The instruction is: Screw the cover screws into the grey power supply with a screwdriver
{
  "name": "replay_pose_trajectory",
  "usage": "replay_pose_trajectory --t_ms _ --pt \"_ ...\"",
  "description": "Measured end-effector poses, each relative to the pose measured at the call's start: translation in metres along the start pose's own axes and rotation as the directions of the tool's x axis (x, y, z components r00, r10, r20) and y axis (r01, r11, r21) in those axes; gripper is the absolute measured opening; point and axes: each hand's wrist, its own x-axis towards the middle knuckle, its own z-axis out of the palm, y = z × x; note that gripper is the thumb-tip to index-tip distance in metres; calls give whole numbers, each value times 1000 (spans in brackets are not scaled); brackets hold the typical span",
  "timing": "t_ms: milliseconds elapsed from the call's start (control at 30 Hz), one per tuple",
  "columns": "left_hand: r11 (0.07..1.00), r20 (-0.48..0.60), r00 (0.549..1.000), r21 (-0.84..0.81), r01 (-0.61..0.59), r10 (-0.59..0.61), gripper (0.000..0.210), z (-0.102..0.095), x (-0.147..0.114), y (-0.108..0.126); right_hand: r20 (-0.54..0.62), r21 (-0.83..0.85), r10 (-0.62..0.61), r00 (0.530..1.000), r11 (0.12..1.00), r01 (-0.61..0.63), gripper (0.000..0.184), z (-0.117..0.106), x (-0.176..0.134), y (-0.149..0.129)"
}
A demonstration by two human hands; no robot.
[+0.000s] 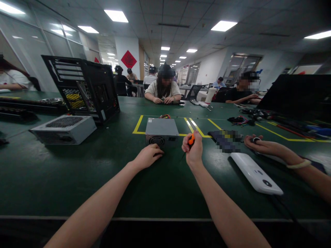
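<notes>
A grey computer power supply [162,126] lies on the green table, its fan grille and power socket turned towards me and coloured wires showing behind it. Just in front of its fan side, my left hand [148,156] rests low by the tabletop, thumb and fingers drawn together; whatever they may hold is too small to see. My right hand [193,148] is closed around the orange handle of a screwdriver [191,140]. Its thin dark shaft points down and left, with the tip above or near the table, to the right of the left hand.
To the left stand another power supply [64,129] and an open black computer case [82,86]. At the right lie a white device [256,172], cables [240,120] and another person's hand [258,143]. A co-worker [164,86] sits opposite. Yellow tape [139,125] marks the table.
</notes>
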Motion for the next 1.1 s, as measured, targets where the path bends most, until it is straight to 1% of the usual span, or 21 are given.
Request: replay_pose_trajectory --t_ms 133,267,367,467,533,667,733,833,900,967,1100 --pt "1000 32 999 -7 -28 28 21 -1 0 1 -15 31 -10 1000 999 10 41 1 0 -2" --pt "1000 38 999 -15 -26 26 17 -1 0 4 -29 11 29 999 1000 -28 42 3 0 -3" --pt "1000 19 1000 -21 -2 2 14 1 1 5 -4 50 55 998 997 -55 45 3 0 -6" --pt "997 -11 999 -67 34 -35 16 3 2 4 49 132 81 996 987 -87 47 4 -1 -13" --pt "996 -18 999 -85 30 -32 17 3 2 3 81 166 79 994 982 -92 49 5 -2 -16" --pt "997 28 999 -79 -19 22 19 4 1 3 77 136 93 993 985 -102 49 6 -2 -18" --pt "997 36 999 -71 -13 16 17 4 2 3 71 130 104 992 985 -113 48 7 -3 -17" --pt "997 15 1000 -81 18 -16 14 7 3 3 98 154 102 990 981 -116 48 7 -3 -16" --pt "990 -4 999 -136 34 -35 12 8 4 4 124 184 99 987 975 -121 48 6 -2 -16" --pt "972 -20 998 -233 45 -51 11 10 5 6 142 217 99 985 968 -129 49 4 -2 -18" --pt "893 -5 997 -444 66 -76 11 8 7 15 166 268 98 981 953 -140 51 0 -2 -25"
